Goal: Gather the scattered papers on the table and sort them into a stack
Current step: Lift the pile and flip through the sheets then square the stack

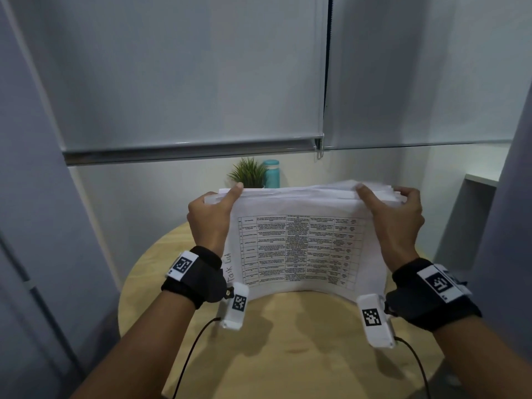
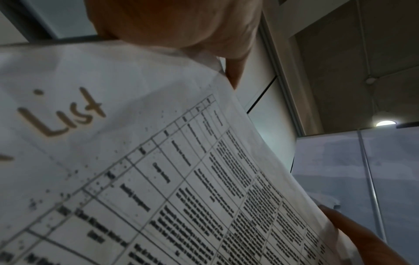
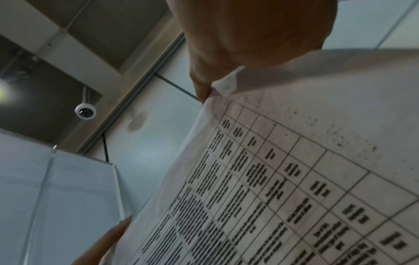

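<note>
Papers — gripped by left hand, right hand.

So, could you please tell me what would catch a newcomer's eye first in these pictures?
The stack of papers stands out, held upright above the round wooden table, its front sheet a printed grid with "Task List" handwritten along the side. The left hand and right hand grip its top corners. Behind it sit a small green plant and a teal bottle.
</note>
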{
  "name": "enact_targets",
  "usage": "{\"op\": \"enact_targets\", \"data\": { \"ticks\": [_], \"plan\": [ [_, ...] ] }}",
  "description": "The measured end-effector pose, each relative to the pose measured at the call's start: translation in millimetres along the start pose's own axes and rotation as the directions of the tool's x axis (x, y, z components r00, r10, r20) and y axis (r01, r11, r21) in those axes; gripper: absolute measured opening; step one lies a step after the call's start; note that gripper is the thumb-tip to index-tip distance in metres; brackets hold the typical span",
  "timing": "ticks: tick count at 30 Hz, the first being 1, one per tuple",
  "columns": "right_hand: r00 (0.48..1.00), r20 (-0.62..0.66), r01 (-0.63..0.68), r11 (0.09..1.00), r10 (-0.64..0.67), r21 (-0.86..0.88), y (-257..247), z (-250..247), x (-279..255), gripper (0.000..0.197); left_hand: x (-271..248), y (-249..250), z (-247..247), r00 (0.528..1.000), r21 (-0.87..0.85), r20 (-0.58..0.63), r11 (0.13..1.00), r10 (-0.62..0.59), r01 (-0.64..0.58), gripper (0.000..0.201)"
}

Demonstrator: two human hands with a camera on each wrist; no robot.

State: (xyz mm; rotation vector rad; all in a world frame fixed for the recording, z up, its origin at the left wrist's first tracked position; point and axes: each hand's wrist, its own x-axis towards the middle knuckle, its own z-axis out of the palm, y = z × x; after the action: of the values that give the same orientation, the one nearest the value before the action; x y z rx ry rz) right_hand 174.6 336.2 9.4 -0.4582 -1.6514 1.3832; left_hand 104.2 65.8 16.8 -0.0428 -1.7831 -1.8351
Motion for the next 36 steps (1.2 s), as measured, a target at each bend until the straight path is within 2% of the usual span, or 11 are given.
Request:
{"op": "enact_targets", "data": {
  "ticks": [5,7,10,12,17,21,25,30,34,36],
  "plan": [
    [1.000,0.007,-0.017,0.997,0.017,0.076,2,-4,6,0.035,-1,3,-1,1.000,0.012,0.014,1.000,-0.008,0.007,0.034],
    [1.000,-0.002,-0.016,0.994,0.016,0.105,-2,-2,6,0.032,-3,4,0,1.000,-0.011,-0.005,1.000,-0.025,0.025,0.036],
    [0.997,-0.003,-0.080,0.992,0.081,0.095,-9,1,5,0.044,-7,6,0,0.999,0.019,-0.040,1.000,-0.023,0.024,0.051],
    [0.993,0.005,-0.114,0.991,0.114,0.065,-12,3,6,0.049,-6,5,1,0.998,0.031,-0.054,0.999,-0.031,0.033,0.049],
    [0.989,-0.008,-0.147,0.987,0.148,0.061,-12,3,7,0.044,-2,2,-1,0.988,-0.014,-0.109,0.994,-0.105,0.104,0.041],
    [0.992,0.019,-0.129,0.992,0.128,0.009,-11,1,6,0.064,-6,0,-1,0.990,-0.079,-0.034,0.988,-0.138,0.135,0.042],
    [0.991,-0.025,-0.129,0.991,0.130,0.038,-9,2,8,0.054,-9,-1,-2,0.994,-0.102,0.012,0.989,-0.106,0.106,0.037],
    [0.995,0.006,-0.097,0.994,0.097,0.048,-8,3,6,0.064,-7,-2,-5,0.989,-0.148,0.047,0.978,-0.143,0.149,0.035],
    [0.997,-0.022,-0.070,0.996,0.071,0.052,-7,1,7,0.056,-6,-2,-2,0.986,-0.148,0.007,0.975,-0.164,0.163,0.031],
    [0.999,-0.012,-0.048,0.997,0.049,0.053,-7,1,6,0.061,-7,-1,0,0.989,-0.132,-0.036,0.982,-0.143,0.137,0.033]
  ]
}}
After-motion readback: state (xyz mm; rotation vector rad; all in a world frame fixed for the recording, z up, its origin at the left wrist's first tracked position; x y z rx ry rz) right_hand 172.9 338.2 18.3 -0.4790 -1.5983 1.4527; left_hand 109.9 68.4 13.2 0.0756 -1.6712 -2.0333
